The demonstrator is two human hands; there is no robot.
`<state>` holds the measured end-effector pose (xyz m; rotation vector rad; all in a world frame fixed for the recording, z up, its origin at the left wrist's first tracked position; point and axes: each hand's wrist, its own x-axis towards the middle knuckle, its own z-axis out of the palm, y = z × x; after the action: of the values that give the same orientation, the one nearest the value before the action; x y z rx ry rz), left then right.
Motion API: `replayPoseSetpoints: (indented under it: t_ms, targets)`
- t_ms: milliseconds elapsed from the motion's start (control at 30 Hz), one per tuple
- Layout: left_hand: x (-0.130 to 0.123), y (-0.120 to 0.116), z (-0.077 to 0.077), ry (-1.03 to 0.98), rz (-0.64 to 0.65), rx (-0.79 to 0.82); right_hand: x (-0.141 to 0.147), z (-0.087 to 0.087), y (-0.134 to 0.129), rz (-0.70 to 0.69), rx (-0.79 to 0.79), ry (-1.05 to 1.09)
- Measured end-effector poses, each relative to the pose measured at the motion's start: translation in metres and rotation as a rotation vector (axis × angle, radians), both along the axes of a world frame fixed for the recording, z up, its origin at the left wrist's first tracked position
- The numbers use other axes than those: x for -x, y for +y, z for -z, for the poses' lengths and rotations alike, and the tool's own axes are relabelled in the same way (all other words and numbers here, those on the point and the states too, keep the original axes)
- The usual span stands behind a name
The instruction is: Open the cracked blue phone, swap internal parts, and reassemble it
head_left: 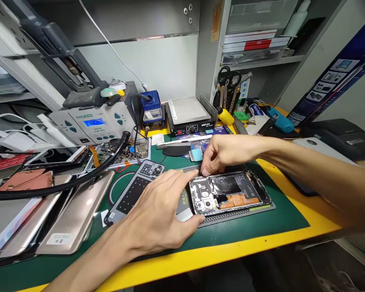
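An opened smartphone (228, 190) lies on a grey perforated work pad (252, 210), its black battery, orange flex cable and camera module exposed. My left hand (162, 207) steadies the phone's left end, thumb at the near edge and index finger at the far edge. With thumb and fingers pressed together, my right hand (214, 156) pinches at the far edge near the left corner. Whatever sits between those fingertips is hidden. Partly behind my left hand rests a detached phone back cover (136, 186).
Stacked phones and covers (76, 215) lie to the left, with a black hose (79, 188) crossing above them. Behind stand a soldering station (93, 123) and a heating plate (188, 111). A brush (182, 142) lies beyond my hands. The yellow table edge (240, 247) runs close in front.
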<state>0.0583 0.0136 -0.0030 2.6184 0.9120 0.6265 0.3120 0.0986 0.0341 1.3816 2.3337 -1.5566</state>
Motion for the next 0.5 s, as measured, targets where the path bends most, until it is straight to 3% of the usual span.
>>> replayPoseSetpoints:
  t_ms: [167, 300, 367, 500]
  targets:
    - [-0.009, -0.002, 0.003, -0.024, 0.012, 0.016, -0.020, -0.006, -0.049, 0.055, -0.193, -0.032]
    - [-0.012, -0.003, 0.002, 0.029, 0.049, 0.015, -0.029, 0.000, -0.084, -0.065, -0.499, -0.100]
    - [-0.006, -0.006, -0.003, 0.092, 0.062, -0.021, -0.028, 0.003, -0.092, -0.113, -0.580, -0.106]
    - [0.014, -0.024, -0.014, 0.241, 0.007, -0.115, -0.022, 0.006, -0.095, -0.115, -0.598, -0.131]
